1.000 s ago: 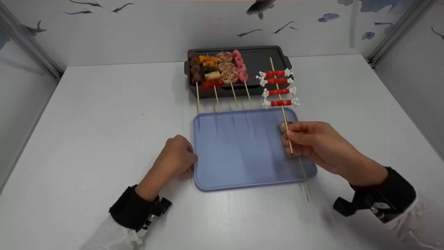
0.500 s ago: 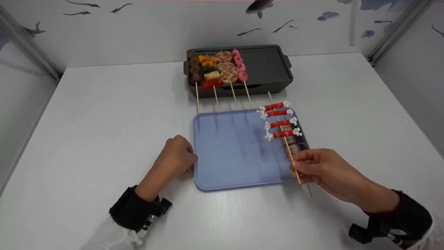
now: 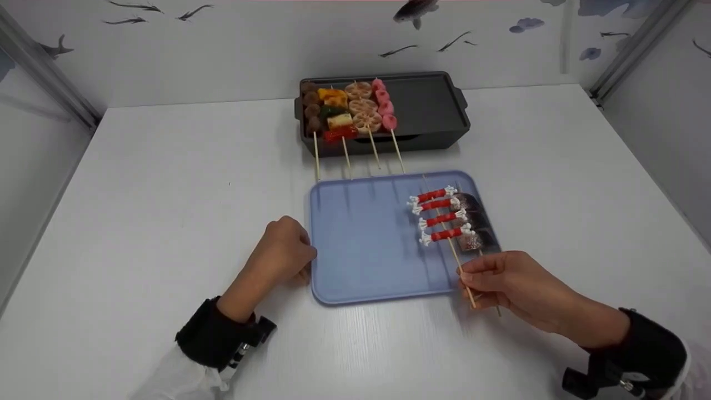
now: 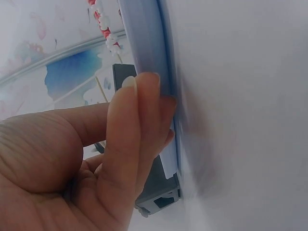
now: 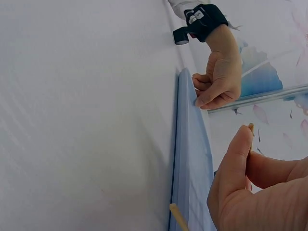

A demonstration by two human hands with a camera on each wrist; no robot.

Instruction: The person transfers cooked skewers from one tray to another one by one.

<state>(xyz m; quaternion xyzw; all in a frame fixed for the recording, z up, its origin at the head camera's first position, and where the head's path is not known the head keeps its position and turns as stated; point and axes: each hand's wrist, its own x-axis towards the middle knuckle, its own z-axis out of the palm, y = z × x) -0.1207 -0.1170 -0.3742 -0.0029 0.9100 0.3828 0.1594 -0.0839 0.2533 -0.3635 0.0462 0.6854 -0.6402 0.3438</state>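
Observation:
My right hand (image 3: 502,280) pinches the stick of a skewer (image 3: 442,218) between thumb and fingers. Several red pieces with white knobbed ends are threaded crosswise on it. It is held over the right part of a blue tray (image 3: 377,239). Just beside it, a skewer of dark brown speckled chunks (image 3: 472,238) lies along the tray's right edge, its stick end past the front rim. At the tray's left rim, my left hand (image 3: 286,247) grips the edge with thumb and curled fingers; in the left wrist view the fingertips (image 4: 149,86) are right at the rim.
Behind the tray stands a black grill box (image 3: 430,105). On its left half lie skewers of brown balls (image 3: 313,111), mixed colourful pieces (image 3: 338,119), lotus-root slices (image 3: 364,108) and pink balls (image 3: 386,105), sticks jutting forward. Walls enclose the white table (image 3: 183,183).
My right hand has drawn the red-and-white skewer toward the front, from near the grill down over the tray, then slightly left. The left hand has stayed in place.

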